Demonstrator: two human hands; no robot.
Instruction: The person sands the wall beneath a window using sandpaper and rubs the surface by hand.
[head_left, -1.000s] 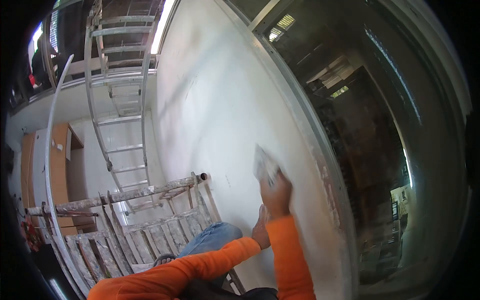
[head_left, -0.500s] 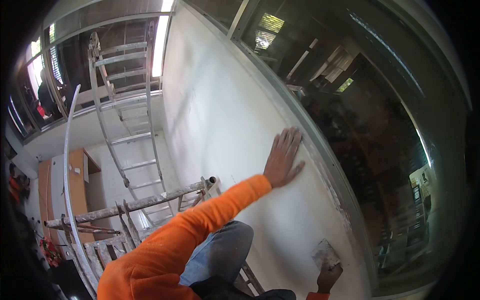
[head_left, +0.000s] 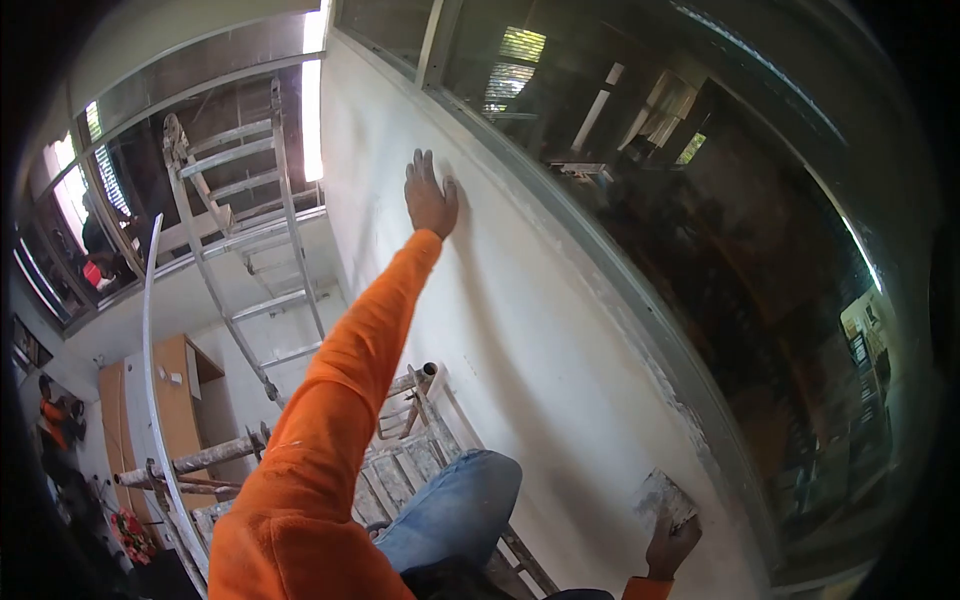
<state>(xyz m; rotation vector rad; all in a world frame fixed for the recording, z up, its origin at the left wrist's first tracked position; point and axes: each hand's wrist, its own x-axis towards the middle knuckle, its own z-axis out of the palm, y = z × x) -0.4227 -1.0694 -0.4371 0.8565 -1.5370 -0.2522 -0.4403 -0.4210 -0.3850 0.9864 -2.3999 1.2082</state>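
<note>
My left hand point(head_left: 430, 198) reaches far up the white wall point(head_left: 510, 310), fingers stretched out and palm toward the surface. It appears to touch the wall, below the metal window frame point(head_left: 560, 210). Low on the right, my right hand point(head_left: 672, 546) grips a putty knife point(head_left: 662, 497) with a broad blade smeared with pale filler. That blade is close to the wall; whether it touches cannot be made out. Its handle is mostly hidden in my fingers. Rough pale filler point(head_left: 672, 392) shows along the wall's upper edge beside the frame.
Scaffold tubing point(head_left: 205, 458) and a slatted platform point(head_left: 400, 472) lie below my bent knee point(head_left: 455, 510). An aluminium ladder point(head_left: 290, 200) stands at the far end. A curved metal strip point(head_left: 150, 340) rises at left, before a wooden cabinet point(head_left: 175, 385). Large glass panes point(head_left: 690, 260) border the wall.
My left hand has moved up and left along the wall, away from the window frame's edge. My right hand keeps hold of the putty knife near the same spot. The view has shifted slightly.
</note>
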